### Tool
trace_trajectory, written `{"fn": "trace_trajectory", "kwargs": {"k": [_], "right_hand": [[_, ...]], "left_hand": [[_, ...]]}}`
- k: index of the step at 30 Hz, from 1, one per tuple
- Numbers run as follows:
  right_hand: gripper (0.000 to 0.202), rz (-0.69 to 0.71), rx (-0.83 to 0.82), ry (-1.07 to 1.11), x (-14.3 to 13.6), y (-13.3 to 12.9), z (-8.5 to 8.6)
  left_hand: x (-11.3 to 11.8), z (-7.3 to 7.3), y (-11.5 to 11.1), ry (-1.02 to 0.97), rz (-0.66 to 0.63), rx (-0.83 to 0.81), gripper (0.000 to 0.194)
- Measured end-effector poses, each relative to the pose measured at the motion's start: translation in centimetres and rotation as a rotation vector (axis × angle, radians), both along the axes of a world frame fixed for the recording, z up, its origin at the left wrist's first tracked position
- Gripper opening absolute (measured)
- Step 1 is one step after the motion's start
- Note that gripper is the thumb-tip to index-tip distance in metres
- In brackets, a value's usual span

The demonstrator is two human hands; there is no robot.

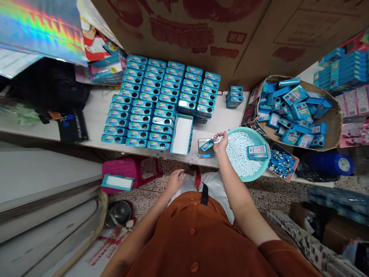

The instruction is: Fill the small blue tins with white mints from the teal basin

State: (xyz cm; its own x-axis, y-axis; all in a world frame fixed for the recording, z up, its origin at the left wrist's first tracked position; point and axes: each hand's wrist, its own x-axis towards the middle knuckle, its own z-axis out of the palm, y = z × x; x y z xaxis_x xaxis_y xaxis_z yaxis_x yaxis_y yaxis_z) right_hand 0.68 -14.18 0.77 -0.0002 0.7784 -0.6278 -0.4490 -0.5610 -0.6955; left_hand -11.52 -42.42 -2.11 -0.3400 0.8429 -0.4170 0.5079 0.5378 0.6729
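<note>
My right hand [220, 142] is cupped around several small white pieces, at the left rim of a round mint-green basin [265, 168] full of the same white pieces [240, 154]. A blue box [257, 152] lies on them in the basin. Just left of that hand, a small blue box [206, 145] rests on a little silver scale [206, 156]. My left hand [175, 181] is over my lap, below the table edge, its fingers loosely apart and holding nothing visible. An open box with a white inside [182, 134] sits beside the rows of blue boxes [143, 123].
A cut-down carton [334, 127] of loose blue boxes stands right, above a tray of blue and silver caps [281, 161]. Three small boxes [235, 98] stand behind the basin. A tall carton [196, 30] backs the table. A pink stool [138, 173] is lower left.
</note>
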Motion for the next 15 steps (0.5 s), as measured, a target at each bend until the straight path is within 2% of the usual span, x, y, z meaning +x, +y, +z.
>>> {"fn": "trace_trajectory", "kwargs": {"k": [3,15], "right_hand": [[0.029,-0.120,-0.007,-0.040,-0.6,-0.3,0.1],[0.037,-0.109,0.092,-0.189,-1.7,-0.8,0.6]], "left_hand": [[-0.1,-0.2,-0.2,-0.013,0.018,0.000,0.024],[-0.8,-0.6,0.0,-0.039,0.054,-0.015,0.025]]}}
